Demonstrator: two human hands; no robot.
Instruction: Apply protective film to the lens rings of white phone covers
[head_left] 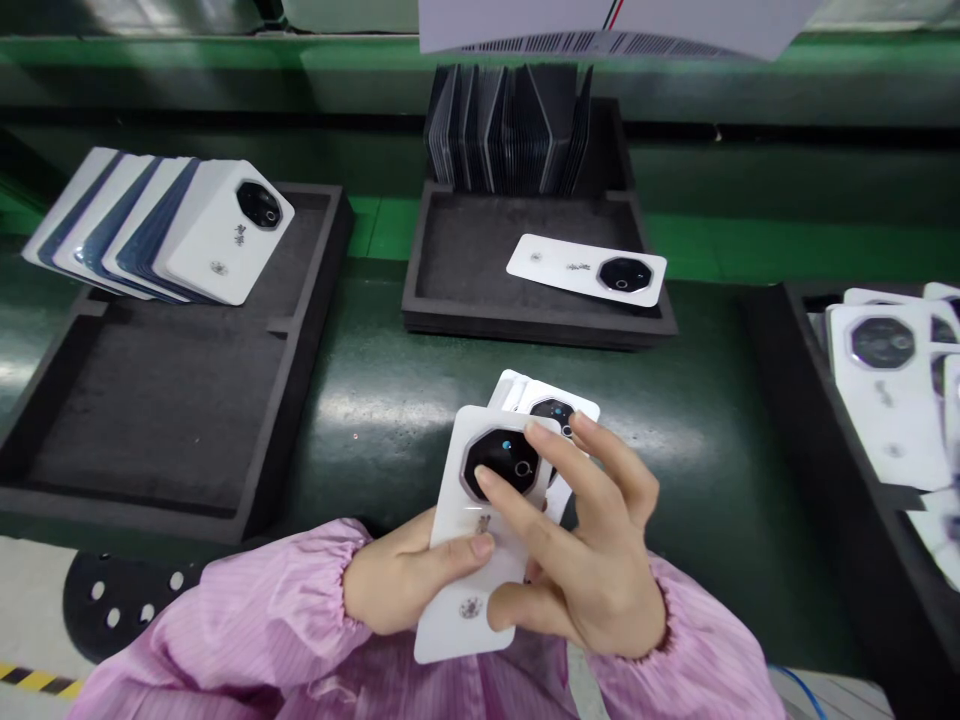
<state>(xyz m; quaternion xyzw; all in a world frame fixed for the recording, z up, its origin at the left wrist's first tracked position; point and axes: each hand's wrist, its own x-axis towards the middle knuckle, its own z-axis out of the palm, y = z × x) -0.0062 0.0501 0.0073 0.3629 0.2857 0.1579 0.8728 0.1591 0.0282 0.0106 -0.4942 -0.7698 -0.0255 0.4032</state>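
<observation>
Both of my hands hold a small stack of white phone back covers [469,590] with black octagonal camera plates, low in the middle of the view. My left hand [405,580] grips the stack from below and the left, thumb across the top cover. My right hand [592,560] wraps the stack's right side, with fingertips resting on the top cover's camera plate. A second cover [551,405] sticks out behind the top one.
A black foam tray [165,420] at left carries a fanned row of white covers [180,225]. The middle tray [465,300] holds one flat cover [589,268] and upright dark sheets [510,130]. A right tray [795,400] holds more covers [889,390]. The bench is green.
</observation>
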